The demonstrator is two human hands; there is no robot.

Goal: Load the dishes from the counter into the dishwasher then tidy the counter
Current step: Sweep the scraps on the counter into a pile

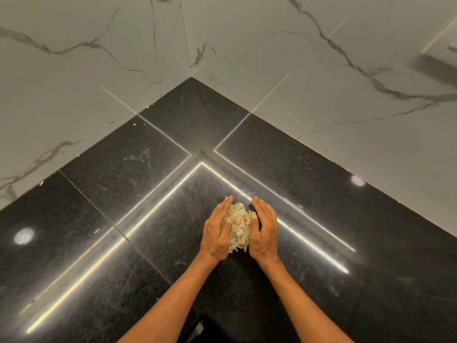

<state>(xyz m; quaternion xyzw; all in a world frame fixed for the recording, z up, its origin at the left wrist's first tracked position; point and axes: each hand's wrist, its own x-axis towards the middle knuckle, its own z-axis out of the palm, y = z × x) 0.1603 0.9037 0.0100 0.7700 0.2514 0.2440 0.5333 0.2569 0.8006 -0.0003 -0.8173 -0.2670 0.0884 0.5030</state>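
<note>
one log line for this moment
phase: tidying | left hand, right hand: cupping pale scraps from both sides | surface: black counter

On our black polished stone counter [148, 169], a pale heap of shredded scraps [238, 227] lies between our left hand [217, 233] and right hand [264, 231], before the back corner.
</note>
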